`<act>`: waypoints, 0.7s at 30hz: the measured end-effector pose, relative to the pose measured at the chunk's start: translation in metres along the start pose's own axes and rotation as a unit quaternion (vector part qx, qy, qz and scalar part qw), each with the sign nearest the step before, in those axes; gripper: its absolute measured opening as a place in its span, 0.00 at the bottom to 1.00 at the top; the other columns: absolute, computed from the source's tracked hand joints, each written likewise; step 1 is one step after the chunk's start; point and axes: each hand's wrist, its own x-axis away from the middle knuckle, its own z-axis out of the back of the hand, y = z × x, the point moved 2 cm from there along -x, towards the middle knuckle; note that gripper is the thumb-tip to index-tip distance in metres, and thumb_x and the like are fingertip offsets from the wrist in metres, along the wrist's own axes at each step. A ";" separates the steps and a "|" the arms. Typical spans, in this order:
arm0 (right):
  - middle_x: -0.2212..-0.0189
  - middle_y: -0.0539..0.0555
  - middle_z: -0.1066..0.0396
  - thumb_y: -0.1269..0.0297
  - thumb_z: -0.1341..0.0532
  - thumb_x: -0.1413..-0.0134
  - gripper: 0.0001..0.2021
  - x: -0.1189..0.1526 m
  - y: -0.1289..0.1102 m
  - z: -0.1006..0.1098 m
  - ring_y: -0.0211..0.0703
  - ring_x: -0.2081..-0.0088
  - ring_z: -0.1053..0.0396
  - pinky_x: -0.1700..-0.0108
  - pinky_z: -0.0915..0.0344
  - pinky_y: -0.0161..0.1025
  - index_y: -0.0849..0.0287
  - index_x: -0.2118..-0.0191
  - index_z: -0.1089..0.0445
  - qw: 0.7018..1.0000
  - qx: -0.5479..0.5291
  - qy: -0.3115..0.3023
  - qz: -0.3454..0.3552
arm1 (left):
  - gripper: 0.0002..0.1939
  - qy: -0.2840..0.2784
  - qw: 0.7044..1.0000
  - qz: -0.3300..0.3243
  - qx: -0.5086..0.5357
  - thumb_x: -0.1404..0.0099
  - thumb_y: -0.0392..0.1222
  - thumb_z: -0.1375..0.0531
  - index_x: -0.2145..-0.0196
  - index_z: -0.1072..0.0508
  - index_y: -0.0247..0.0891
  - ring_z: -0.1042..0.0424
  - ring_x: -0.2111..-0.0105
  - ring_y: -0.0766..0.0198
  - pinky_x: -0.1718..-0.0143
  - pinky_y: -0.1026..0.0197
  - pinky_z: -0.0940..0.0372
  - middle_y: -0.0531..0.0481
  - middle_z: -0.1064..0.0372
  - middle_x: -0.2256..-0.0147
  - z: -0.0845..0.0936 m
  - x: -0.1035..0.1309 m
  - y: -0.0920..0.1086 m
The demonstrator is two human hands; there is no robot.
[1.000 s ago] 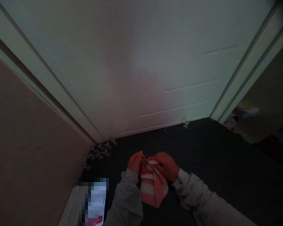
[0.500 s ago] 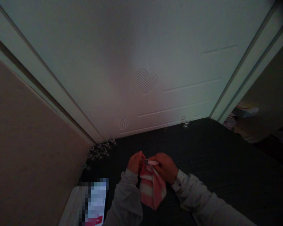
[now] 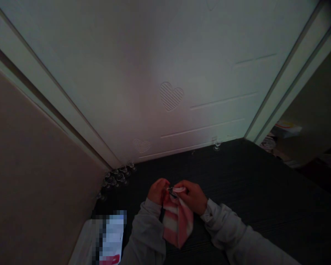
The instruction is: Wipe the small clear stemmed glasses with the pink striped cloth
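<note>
My left hand (image 3: 157, 190) is closed, its fingertips around a small clear glass (image 3: 170, 190), only a glinting bit of which shows between my hands. Pressed against that glass is a pink-and-white striped cloth (image 3: 178, 222), pinched at its upper end by my closed right hand (image 3: 193, 195). The cloth's lower part hangs down between my wrists. Part of it also lies at my left fingers. Both hands are close together over the dark tabletop (image 3: 237, 206).
Several small stemmed glasses (image 3: 117, 178) stand in the far left corner. One more stemmed glass (image 3: 217, 144) stands against the white heart-patterned panel (image 3: 198, 73). A lit phone-like screen (image 3: 113, 235), partly pixelated, is at the lower left. Beyond the right edge lies a box (image 3: 288, 129).
My hands stay in nearly the same place, with small finger movements at the glass. The left hand has shifted slightly left, and the cloth hangs a little lower.
</note>
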 end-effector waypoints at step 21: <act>0.73 0.52 0.31 0.72 0.45 0.54 0.08 0.003 0.000 0.002 0.38 0.70 0.33 0.68 0.38 0.34 0.58 0.67 0.31 0.994 0.048 0.023 0.100 | 0.22 -0.027 0.999 0.028 0.014 0.54 0.58 0.42 0.74 0.36 0.35 0.47 0.96 0.72 0.95 0.71 0.57 0.59 0.42 0.92 0.001 0.002 0.002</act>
